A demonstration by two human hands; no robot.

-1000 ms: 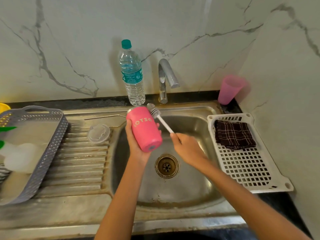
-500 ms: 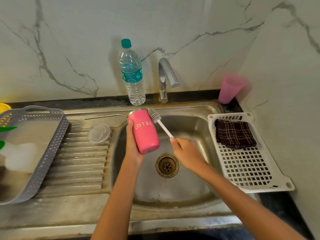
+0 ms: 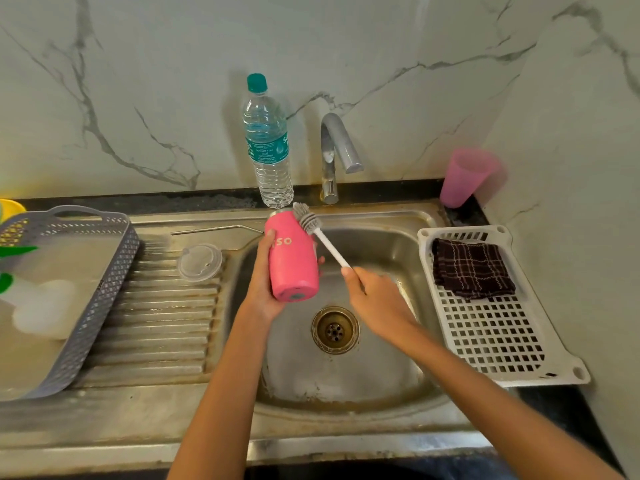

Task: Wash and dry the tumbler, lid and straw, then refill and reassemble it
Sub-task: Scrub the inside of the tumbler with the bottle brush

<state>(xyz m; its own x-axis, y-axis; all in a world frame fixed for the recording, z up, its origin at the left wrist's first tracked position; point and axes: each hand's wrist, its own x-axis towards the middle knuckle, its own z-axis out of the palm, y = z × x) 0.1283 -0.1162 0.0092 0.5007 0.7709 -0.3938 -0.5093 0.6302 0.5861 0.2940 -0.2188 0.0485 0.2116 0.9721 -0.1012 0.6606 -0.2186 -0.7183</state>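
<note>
My left hand (image 3: 260, 289) wraps the smooth pink tumbler (image 3: 292, 258); my right hand (image 3: 375, 297) grips the white brush (image 3: 320, 235), its bristly head against the rim.

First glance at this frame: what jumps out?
The pink tumbler, held in the left hand over the sink, with the right hand holding a white brush at its top rim. Behind stands a water bottle, left of the tap. The clear lid and metal straw lie on the drainboard, left.
</note>
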